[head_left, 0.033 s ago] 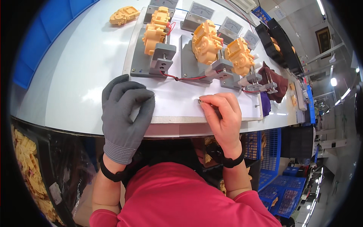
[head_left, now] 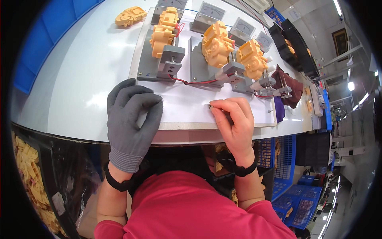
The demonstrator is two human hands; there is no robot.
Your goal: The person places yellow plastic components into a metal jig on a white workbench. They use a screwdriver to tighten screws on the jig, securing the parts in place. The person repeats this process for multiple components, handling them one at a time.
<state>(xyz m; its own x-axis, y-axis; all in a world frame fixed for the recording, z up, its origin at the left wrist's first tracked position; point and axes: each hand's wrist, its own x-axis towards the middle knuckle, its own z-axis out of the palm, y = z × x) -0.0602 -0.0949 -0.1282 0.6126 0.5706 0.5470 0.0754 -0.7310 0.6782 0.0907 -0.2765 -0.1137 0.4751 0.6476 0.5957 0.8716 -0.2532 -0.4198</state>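
My left hand (head_left: 134,115), in a grey knit glove, rests at the near left of the white work board (head_left: 179,101). Its thumb and forefinger tips meet; anything between them is hidden. Bare, my right hand (head_left: 235,121) pinches a small dark, shiny piece (head_left: 211,106) between thumb and forefinger, too small to name. Beyond the hands stand grey fixtures carrying yellow-orange plastic gearbox-like housings: a left one (head_left: 162,38), a middle one (head_left: 217,44) and a right one (head_left: 252,59). Neither hand touches them.
Red and black wires (head_left: 195,83) run along the fixtures' near side. Behind stand several analog meters (head_left: 209,12). A loose yellow housing (head_left: 130,16) lies far left near a blue bin (head_left: 47,32). A dark brown cloth (head_left: 288,85) lies at right. Blue crates (head_left: 300,203) stand lower right.
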